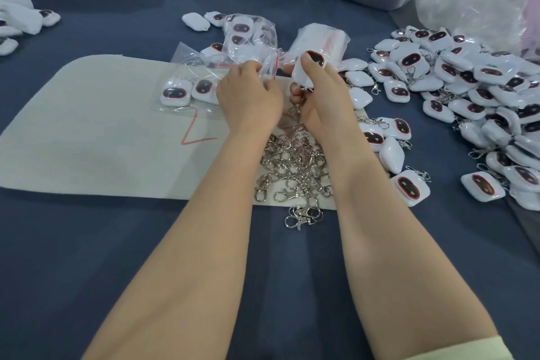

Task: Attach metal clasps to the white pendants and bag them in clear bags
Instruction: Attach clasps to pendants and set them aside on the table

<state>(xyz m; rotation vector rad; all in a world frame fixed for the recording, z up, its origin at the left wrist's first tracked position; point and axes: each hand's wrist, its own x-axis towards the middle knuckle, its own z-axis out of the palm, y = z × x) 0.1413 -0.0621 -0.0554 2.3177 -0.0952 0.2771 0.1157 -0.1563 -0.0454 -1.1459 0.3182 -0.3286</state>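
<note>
On the mat, left of centre: sealed bag with two pendants inside. Left hand, fingers curled, pinching a clear bag by its mouth. Right hand curled round a pendant just beside that mouth, clasp dangling beneath. Loose clasps at the mat's near edge. Pendant heap along the tabletop's right edge.

Both forearms bare, reaching forward from bottom of view, hands close together, backs up. Left hand — fingers curled, pinching edge of clear bag. Right hand grips white pendant — thumb pressed on top, fingers curled below. Pale green sleeve edge at near end of right arm.
</note>
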